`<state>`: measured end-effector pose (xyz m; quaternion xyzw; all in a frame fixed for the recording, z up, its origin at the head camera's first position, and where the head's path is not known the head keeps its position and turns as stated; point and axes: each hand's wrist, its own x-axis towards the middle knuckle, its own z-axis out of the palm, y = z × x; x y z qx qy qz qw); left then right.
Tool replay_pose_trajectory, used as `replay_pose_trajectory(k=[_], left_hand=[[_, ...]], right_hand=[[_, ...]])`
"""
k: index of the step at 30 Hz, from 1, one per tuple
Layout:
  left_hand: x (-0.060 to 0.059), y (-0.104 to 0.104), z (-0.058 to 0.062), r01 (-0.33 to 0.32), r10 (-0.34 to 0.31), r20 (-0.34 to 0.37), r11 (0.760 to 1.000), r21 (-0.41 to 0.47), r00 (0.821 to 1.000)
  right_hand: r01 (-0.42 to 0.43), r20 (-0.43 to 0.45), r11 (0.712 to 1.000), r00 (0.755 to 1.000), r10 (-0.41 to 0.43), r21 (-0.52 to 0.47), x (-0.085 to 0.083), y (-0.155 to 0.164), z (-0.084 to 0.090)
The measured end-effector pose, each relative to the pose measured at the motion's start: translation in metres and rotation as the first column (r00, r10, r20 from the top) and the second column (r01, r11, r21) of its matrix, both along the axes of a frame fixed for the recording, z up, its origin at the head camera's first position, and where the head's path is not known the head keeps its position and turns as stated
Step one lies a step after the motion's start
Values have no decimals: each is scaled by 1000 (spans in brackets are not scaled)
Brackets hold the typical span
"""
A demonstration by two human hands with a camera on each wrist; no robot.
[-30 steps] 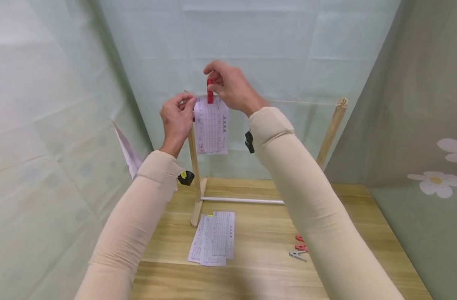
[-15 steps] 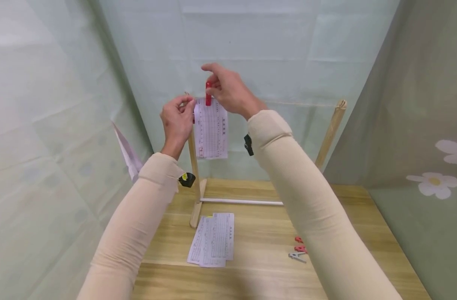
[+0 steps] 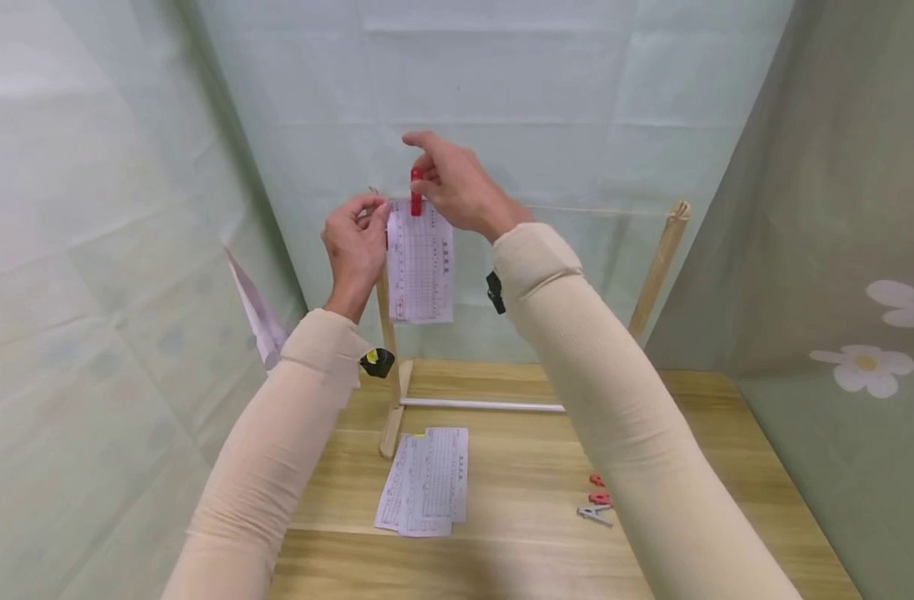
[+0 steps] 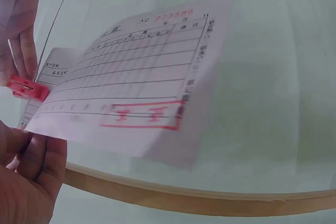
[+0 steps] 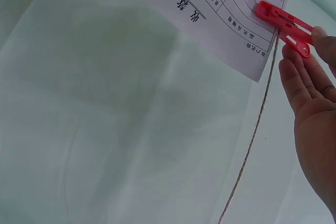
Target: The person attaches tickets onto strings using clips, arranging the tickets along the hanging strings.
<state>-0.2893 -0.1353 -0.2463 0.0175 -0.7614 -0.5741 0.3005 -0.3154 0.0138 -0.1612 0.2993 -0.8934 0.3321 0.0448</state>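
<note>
Right hand has eased its grip since a second ago: fingers now loosely spread, tips just touching the red clip instead of squeezing it. Clip sits on the string, pinning the top edge of the receipt, at 12 o'clock from the paper stack on the worktop. Left hand fingers pinch the receipt's upper left corner by the wooden post. Spare clips lie at 3 o'clock from the stack
</note>
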Motion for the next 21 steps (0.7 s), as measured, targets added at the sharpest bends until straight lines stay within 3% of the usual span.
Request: replay_pose_trajectory(k=[5, 10, 18, 21], left_hand=[[1, -2, -2, 11, -11, 1, 1000, 3, 1000], [2, -4, -4, 14, -14, -9, 998, -57, 1000], [5, -12, -9, -19, -20, -134, 959, -283, 991], [7, -16, -12, -45, -17, -184, 944, -328, 983]], right_hand=[[21, 12, 1000, 1000, -21, 7, 0, -2, -3], [41, -6, 997, 999, -41, 60, 0, -1, -5], [53, -52, 987, 998, -45, 153, 2, 5, -4], [58, -58, 985, 997, -49, 161, 3, 8, -5]])
